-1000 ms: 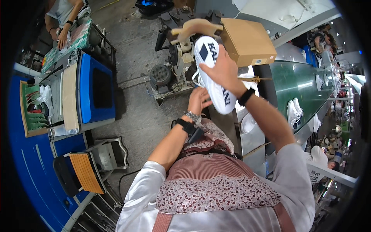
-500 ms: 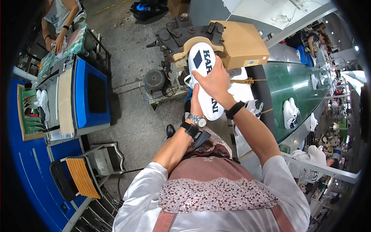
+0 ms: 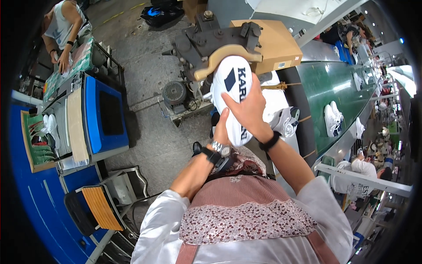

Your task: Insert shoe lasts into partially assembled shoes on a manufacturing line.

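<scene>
A white shoe (image 3: 233, 72) is held sole up between my hands, its sole marked with dark printing. My right hand (image 3: 249, 108) wraps over the sole's right side with the thumb lying across it. Around the heel half's left edge, my left hand (image 3: 222, 128) grips the shoe, thumb on the sole and the other fingers hidden beneath. The shoe's far end lies against the curved tan pad (image 3: 215, 58) of a dark metal machine (image 3: 198, 46). Whether the pad presses on the shoe, I cannot tell.
A motor (image 3: 174, 93) sits below the machine. A cardboard box (image 3: 277, 44) stands behind it. White shoes (image 3: 332, 118) rest on the green conveyor (image 3: 325, 83) at right. At left are a blue machine (image 3: 105, 110) and a wooden-slatted chair (image 3: 102, 207). Another person (image 3: 66, 26) works at far left.
The shoe and both my hands sit slightly lower in the picture. The view has shifted a little, and the grip looks the same.
</scene>
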The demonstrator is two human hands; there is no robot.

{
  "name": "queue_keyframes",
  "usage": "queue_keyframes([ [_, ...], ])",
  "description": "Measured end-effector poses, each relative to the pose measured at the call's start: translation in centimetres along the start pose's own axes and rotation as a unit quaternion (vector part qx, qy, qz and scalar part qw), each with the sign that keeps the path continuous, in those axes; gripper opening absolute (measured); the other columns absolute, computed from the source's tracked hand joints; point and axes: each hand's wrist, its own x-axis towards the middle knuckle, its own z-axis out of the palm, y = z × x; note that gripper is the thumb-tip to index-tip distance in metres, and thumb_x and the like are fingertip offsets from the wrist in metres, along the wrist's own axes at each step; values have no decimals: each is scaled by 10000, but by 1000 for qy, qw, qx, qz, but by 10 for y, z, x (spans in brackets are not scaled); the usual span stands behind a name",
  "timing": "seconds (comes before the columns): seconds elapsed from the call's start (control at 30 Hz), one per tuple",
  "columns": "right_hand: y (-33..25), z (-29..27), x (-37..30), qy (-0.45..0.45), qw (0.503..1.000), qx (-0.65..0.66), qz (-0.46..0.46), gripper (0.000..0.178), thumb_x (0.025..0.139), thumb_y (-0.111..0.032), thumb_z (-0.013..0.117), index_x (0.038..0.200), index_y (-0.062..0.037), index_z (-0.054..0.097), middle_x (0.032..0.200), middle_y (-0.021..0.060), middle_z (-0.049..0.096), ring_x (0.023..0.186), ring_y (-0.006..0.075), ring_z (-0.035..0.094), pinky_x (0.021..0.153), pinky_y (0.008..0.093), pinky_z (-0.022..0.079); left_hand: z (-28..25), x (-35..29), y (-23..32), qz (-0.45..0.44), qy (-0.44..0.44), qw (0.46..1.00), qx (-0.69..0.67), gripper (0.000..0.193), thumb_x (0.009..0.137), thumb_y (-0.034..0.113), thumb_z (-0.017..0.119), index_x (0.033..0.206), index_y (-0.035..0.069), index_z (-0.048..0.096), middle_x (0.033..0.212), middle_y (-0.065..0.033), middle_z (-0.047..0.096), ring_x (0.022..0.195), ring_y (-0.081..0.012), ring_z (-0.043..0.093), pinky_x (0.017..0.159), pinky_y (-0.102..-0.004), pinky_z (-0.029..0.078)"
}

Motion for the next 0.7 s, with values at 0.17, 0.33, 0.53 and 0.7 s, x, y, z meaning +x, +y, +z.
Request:
queue_keyframes([
  [0.17, 43, -20, -35, -126, 795, 493, 330, 669, 1055, -551, 369, 1407, 8, 476, 1299, 138, 635, 1271, 231, 552, 1090, 397, 415, -70, -51, 42, -72, -24, 987, 140, 663, 942, 422, 673, 1355, -79, 540, 1255, -184, 666, 1095, -261, 682, 969, -382, 545],
  [0.33, 62, 88, 7, -196, 629, 662, 356, 818, 985, -729, 347, 1369, -39, 562, 1216, 203, 670, 1082, 324, 675, 941, 442, 551, -105, -119, 121, -89, -45, 889, 448, 658, 843, 379, 781, 1281, -78, 601, 1152, -119, 697, 1030, -188, 657, 890, -330, 525],
  [0.53, 46, 80, -4, -260, 237, 907, 230, 710, 1007, -620, 437, 1331, -2, 564, 1169, 257, 616, 1024, 366, 658, 944, 498, 550, -133, -231, 133, -151, 121, 826, 529, 685, 765, 392, 861, 1194, -99, 652, 1093, -117, 708, 1006, -190, 652, 891, -320, 510],
  [0.7, 38, -5, -15, -262, 325, 870, 263, 642, 962, -500, 624, 1354, 0, 529, 1143, 215, 644, 982, 321, 690, 877, 453, 594, -140, -190, 87, -92, 243, 727, 636, 525, 841, 333, 820, 1135, -84, 697, 1042, -82, 730, 937, -139, 646, 845, -317, 514],
])
